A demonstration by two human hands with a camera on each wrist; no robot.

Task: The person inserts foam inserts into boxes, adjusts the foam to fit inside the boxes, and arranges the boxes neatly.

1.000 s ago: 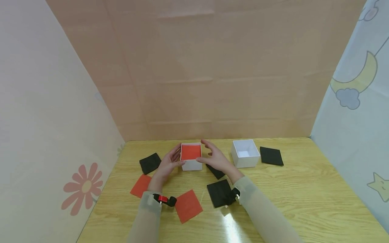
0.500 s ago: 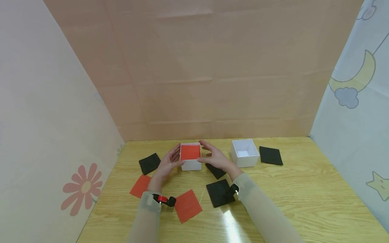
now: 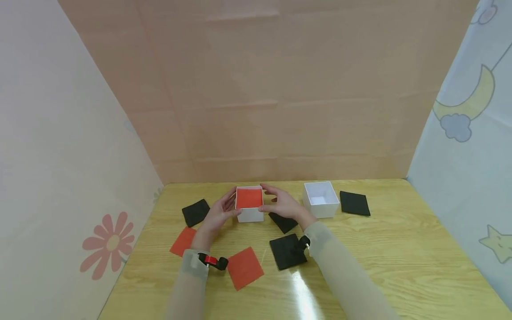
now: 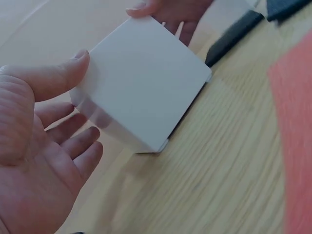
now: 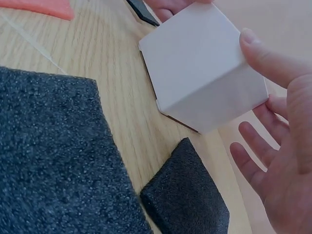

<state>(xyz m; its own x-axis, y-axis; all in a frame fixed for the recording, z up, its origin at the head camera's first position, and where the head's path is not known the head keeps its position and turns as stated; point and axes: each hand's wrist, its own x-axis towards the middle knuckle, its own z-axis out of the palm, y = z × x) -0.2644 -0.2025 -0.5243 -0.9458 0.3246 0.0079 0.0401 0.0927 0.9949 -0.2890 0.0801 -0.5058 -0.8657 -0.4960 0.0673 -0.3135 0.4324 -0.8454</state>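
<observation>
On the wood-grain table [image 3: 400,249], a black foam square [image 3: 196,212] is lying far left, with a red square sheet [image 3: 183,240] nearer. The left hand [image 3: 218,215] is gripping a white square box [image 3: 250,216], thumb on its near face, fingers part-curled along its left wall. The box is sitting upright, far middle, with a red insert [image 3: 249,198] inside. A second red sheet [image 3: 245,268] is lying nearer. The right hand [image 3: 283,206] is holding the opposite wall between thumb and spread fingers; a partly covered black pad [image 3: 284,224] and a flat black pad [image 3: 282,254] are lying nearer. Farther right, an open white box [image 3: 322,210] is standing beside another black square [image 3: 355,203]. The held box is probably light, stiff but crushable, and slightly slippery; opposite walls near the corners are likely offering the best hold.
</observation>
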